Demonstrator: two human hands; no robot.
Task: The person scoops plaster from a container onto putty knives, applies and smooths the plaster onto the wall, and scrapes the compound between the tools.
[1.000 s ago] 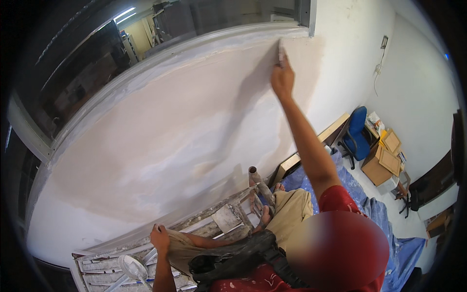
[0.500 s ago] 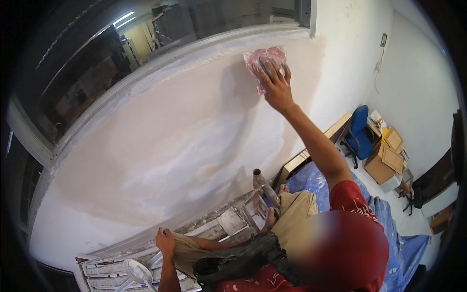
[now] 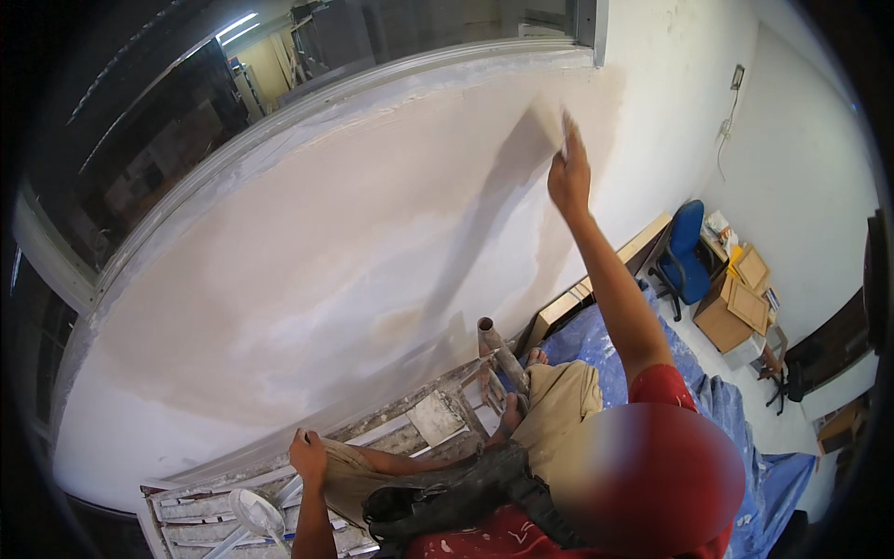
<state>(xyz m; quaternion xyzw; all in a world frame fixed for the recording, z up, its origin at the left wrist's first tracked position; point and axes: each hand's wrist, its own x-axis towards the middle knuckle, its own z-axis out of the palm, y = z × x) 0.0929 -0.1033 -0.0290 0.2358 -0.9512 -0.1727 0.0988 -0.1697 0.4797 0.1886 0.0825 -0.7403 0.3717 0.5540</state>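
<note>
My right hand (image 3: 571,177) is raised toward the upper right of the wall, fingers closed on a sheet of sandpaper (image 3: 548,121). The sheet appears pale, nearly edge-on and blurred, tilted away from the wall, with its shadow to the left. Large beige and white patches of filler cover the wall (image 3: 279,252) below the window. My left hand (image 3: 307,455) rests by my bent knee, in khaki trousers (image 3: 346,475). Its fingers are curled, and whatever they may hold is hidden.
A paint-spattered ladder-like platform (image 3: 433,419) stands beneath me along the wall, with a round white-coated pan (image 3: 256,511) at its left. A metal pipe end (image 3: 486,326) sticks up near my foot. Blue sheeting (image 3: 596,345), a blue chair (image 3: 686,252) and cardboard boxes (image 3: 726,312) are at right.
My right hand has moved right and turned edge-on, tipping the sandpaper off the wall; before, it lay flat with its red face showing. My left hand stays by the knee.
</note>
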